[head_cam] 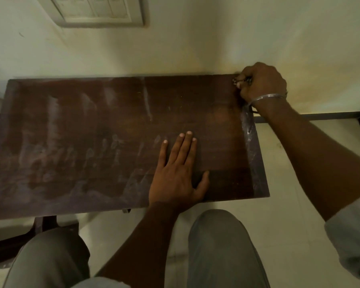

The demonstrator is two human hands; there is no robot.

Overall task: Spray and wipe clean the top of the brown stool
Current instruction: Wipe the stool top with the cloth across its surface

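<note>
The brown stool top (pixel 96 129) fills the middle of the view, a wide rectangular board with pale dusty smears and finger streaks across its left and front parts. My left hand (pixel 178 173) lies flat on it, palm down near the front right, holding nothing. My right hand (pixel 262 83), with a metal bangle on the wrist, is clenched at the far right corner of the top. A small dark object (pixel 242 80) peeks out between its fingers; I cannot tell what it is. No spray bottle is in view.
A cream wall (pixel 195 38) rises right behind the stool, with a switch plate (pixel 100 11) at the upper left. My knees in grey trousers (pixel 220 246) sit just before the front edge. A dark skirting strip (pixel 320 116) and pale floor lie to the right.
</note>
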